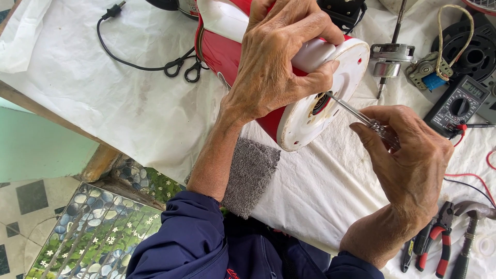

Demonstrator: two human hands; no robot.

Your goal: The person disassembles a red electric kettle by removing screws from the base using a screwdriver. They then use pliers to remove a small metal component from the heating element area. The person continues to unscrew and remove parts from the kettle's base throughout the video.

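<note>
Left hand [281,57] clamped around red-and-white appliance [310,111] lying on its side, right hand [408,155] gripping screwdriver [361,118], tip at base opening

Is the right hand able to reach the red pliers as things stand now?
Probably yes. The red pliers lie uncovered just beside the right hand, with nothing between, but that hand is holding a screwdriver.

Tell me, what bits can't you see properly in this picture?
All in the head view:
- The screwdriver tip: hidden inside the hole in the white base of the red appliance.
- The appliance's top: cut off by the upper edge and covered by the left hand.
- The screwdriver handle: wrapped in the right hand.
- The hammer and pliers: handles cut by the bottom edge.
</note>
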